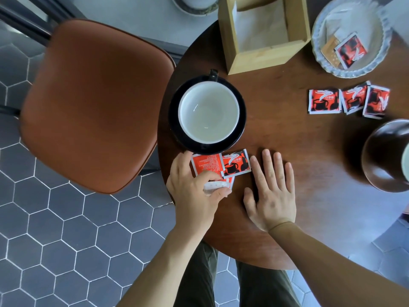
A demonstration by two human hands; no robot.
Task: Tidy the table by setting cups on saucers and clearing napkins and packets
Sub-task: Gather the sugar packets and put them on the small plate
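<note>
A white-lined cup [208, 111] stands on a black saucer [240, 120] at the left of the round wooden table [309, 156]. Just below the saucer lie red sugar packets [234, 165]. My left hand [194, 187] pinches the lower packets, with a white packet edge between thumb and fingers. My right hand [271, 193] lies flat on the table beside those packets, fingers straight. Three more red packets [348, 99] lie at the right. A dark cup [385, 156] shows at the right edge.
A wooden napkin box [263, 56] stands at the back. A pale ruffled dish [318, 49] at the back right holds packets and paper. A brown chair [93, 103] stands left of the table on a hexagon-tiled floor.
</note>
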